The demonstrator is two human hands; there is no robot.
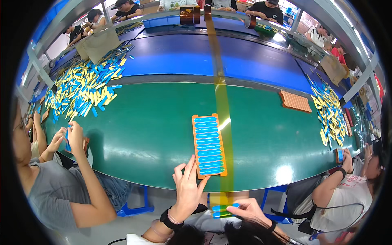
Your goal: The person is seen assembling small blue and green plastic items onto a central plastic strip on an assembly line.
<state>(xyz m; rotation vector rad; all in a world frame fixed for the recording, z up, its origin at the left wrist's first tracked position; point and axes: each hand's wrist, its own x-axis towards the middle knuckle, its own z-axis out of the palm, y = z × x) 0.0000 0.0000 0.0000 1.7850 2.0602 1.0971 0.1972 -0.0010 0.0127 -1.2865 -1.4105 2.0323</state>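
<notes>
An orange grooved tray (223,167) stands lengthwise on the green table, with a row of blue flat strips (208,142) in its grooves. My left hand (185,190) grips the tray's near left corner, fingers along the side and thumb at the near end. Over the tray's right edge runs a long translucent yellow tape (228,155), coming from the far side toward me. At the table's front edge, my right hand (247,210) pinches the tape's near end, where a few blue strips lie against it. The fingertips under the tape are partly hidden.
Brown tape rolls (190,15) hang on a bar beyond the blue belt (167,57). Loose blue and yellow strips form piles at left (83,87) and right (331,116). Another orange tray (295,101) lies at far right. Co-workers sit at both sides, a person's hands (72,136) working at left.
</notes>
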